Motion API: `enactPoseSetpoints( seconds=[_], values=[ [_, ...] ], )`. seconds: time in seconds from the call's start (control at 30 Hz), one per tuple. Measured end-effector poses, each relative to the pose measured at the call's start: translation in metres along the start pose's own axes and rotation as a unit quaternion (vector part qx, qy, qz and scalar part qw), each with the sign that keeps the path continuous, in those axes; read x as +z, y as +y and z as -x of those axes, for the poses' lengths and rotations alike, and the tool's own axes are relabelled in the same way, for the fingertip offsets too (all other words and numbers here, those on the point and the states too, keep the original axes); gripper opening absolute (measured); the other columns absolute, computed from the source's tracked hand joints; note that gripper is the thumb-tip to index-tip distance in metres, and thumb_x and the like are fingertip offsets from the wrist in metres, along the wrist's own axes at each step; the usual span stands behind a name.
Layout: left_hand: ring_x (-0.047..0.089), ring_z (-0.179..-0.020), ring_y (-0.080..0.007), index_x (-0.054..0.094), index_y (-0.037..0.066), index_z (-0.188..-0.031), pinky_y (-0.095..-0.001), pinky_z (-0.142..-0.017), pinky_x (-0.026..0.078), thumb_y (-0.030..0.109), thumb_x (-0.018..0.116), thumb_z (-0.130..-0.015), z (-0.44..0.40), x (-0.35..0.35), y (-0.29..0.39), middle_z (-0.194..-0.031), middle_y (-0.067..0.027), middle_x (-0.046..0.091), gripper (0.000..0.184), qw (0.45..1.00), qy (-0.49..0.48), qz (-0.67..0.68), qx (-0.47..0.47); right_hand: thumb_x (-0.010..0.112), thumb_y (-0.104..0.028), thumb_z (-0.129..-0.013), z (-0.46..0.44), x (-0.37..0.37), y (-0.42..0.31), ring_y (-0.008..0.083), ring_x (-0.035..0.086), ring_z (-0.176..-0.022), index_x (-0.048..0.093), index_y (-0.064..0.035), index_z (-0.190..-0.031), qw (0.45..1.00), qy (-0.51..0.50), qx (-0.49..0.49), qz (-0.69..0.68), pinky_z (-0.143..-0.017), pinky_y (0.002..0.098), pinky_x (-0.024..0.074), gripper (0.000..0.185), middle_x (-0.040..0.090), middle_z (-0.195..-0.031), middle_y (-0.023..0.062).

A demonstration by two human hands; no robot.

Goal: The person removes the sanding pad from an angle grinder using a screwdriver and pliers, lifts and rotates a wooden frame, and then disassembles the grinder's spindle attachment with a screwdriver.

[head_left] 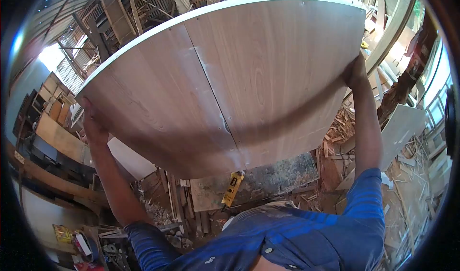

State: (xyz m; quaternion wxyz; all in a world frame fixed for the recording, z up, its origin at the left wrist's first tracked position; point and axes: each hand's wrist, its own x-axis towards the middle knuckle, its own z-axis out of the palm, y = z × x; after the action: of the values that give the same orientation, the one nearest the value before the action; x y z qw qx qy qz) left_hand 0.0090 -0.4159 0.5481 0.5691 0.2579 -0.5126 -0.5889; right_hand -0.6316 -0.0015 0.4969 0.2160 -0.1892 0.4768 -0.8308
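A large wooden panel point(268, 74) is held up in front of me, its brown wood-grain face toward me. A dark seam runs down its middle, with whitish smears and small screw or nail heads along it. The long far edge is pale. My left hand point(94, 122) grips the panel's left edge, fingers partly hidden behind it. On the opposite edge, my right hand point(356, 73) is closed on the panel, its fingers mostly out of sight. Below the panel, a yellow tool with dark markings point(232, 189) lies on a worn, stained work surface point(282, 172).
Wood scraps and shavings point(340, 127) cover the ground at right. A pale board point(405, 127) leans there, near a rough timber post point(407, 69). Boards point(62, 137) are stacked along the left side. More timber stands against the corrugated wall at the back.
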Motion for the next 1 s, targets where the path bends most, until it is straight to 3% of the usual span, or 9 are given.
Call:
enactPoseSetpoints(
  seconds=[0.17,0.27,0.63,0.73,0.77,0.87,0.9,0.97,1.0],
  values=[
    [0.063,-0.125,-0.0290,0.049,0.007,-0.154,-0.0456,-0.105,0.053,0.057,0.057,-0.106,0.022,0.000,0.009,-0.143,-0.0109,0.061,0.070,1.000,-0.002,-0.002,0.002,0.040,-0.047,-0.108,0.023,-0.019,-0.006,0.0303,0.057,-0.137,0.050,-0.0037,-0.153,1.000,0.004,-0.009,0.015,-0.119,0.0467,0.0427,0.064,0.059,-0.151,0.0141],
    [0.056,-0.137,-0.0289,0.044,0.010,-0.159,-0.0462,-0.112,0.048,0.061,0.065,-0.100,0.023,-0.010,0.016,-0.152,-0.0081,0.056,0.081,1.000,-0.015,0.000,-0.023,0.039,-0.052,-0.106,0.037,-0.032,-0.006,0.0299,0.057,-0.137,0.048,-0.0041,-0.155,0.999,0.022,0.024,0.019,-0.119,0.0466,0.0421,0.069,0.058,-0.152,0.0139],
    [0.059,-0.132,-0.0275,0.047,0.006,-0.155,-0.0450,-0.109,0.050,0.061,0.063,-0.101,0.059,-0.043,0.001,-0.148,-0.0109,0.058,0.078,0.998,-0.028,-0.007,-0.061,0.047,-0.063,-0.102,0.134,-0.007,-0.012,0.0291,0.057,-0.136,0.051,-0.0077,-0.154,0.986,0.130,0.076,0.077,-0.115,0.0490,0.0456,0.076,0.059,-0.151,0.0126],
    [0.061,-0.130,-0.0271,0.048,0.007,-0.155,-0.0456,-0.107,0.051,0.059,0.063,-0.102,0.066,-0.068,0.002,-0.144,-0.0101,0.061,0.076,0.999,-0.022,0.018,-0.044,0.044,-0.062,-0.104,0.148,-0.054,-0.006,0.0304,0.057,-0.136,0.051,-0.0079,-0.154,0.994,0.095,-0.020,0.050,-0.114,0.0486,0.0466,0.074,0.059,-0.150,0.0132],
    [0.061,-0.129,-0.0270,0.048,0.008,-0.155,-0.0459,-0.106,0.052,0.059,0.063,-0.102,0.068,-0.078,0.000,-0.143,-0.0097,0.062,0.075,0.998,-0.027,0.031,-0.039,0.041,-0.053,-0.107,0.147,-0.082,-0.006,0.0289,0.058,-0.136,0.051,-0.0074,-0.153,0.990,0.144,-0.008,0.009,-0.116,0.0446,0.0465,0.065,0.061,-0.149,0.0113],
    [0.063,-0.125,-0.0270,0.049,0.011,-0.156,-0.0454,-0.103,0.052,0.056,0.065,-0.102,0.088,-0.070,0.011,-0.141,-0.0083,0.064,0.072,0.999,0.038,0.031,-0.018,0.040,-0.051,-0.108,0.197,-0.117,-0.021,0.0294,0.059,-0.136,0.052,-0.0065,-0.152,0.992,0.120,-0.045,-0.018,-0.116,0.0445,0.0467,0.064,0.061,-0.148,0.0115],
    [0.063,-0.126,-0.0272,0.048,0.011,-0.157,-0.0453,-0.103,0.052,0.055,0.065,-0.102,0.090,-0.072,0.015,-0.142,-0.0087,0.063,0.072,0.998,0.056,0.026,-0.029,0.039,-0.051,-0.108,0.224,-0.101,-0.034,0.0289,0.059,-0.134,0.052,-0.0066,-0.152,0.987,0.153,-0.056,0.008,-0.116,0.0451,0.0470,0.063,0.062,-0.147,0.0114],
    [0.061,-0.128,-0.0275,0.047,0.012,-0.158,-0.0457,-0.104,0.052,0.054,0.066,-0.102,0.089,-0.064,0.023,-0.145,-0.0095,0.061,0.073,0.996,0.076,0.025,-0.043,0.040,-0.052,-0.108,0.259,-0.157,-0.045,0.0288,0.059,-0.134,0.051,-0.0064,-0.152,0.960,0.091,-0.175,0.199,-0.115,0.0459,0.0471,0.064,0.061,-0.147,0.0113],
    [0.059,-0.130,-0.0276,0.047,0.012,-0.159,-0.0462,-0.105,0.051,0.053,0.067,-0.101,0.089,-0.054,0.027,-0.147,-0.0100,0.060,0.074,0.995,0.081,0.030,-0.045,0.041,-0.052,-0.108,0.283,-0.168,-0.056,0.0287,0.059,-0.134,0.051,-0.0063,-0.152,0.953,0.114,-0.188,0.210,-0.115,0.0462,0.0472,0.064,0.061,-0.147,0.0112]
  ],
)
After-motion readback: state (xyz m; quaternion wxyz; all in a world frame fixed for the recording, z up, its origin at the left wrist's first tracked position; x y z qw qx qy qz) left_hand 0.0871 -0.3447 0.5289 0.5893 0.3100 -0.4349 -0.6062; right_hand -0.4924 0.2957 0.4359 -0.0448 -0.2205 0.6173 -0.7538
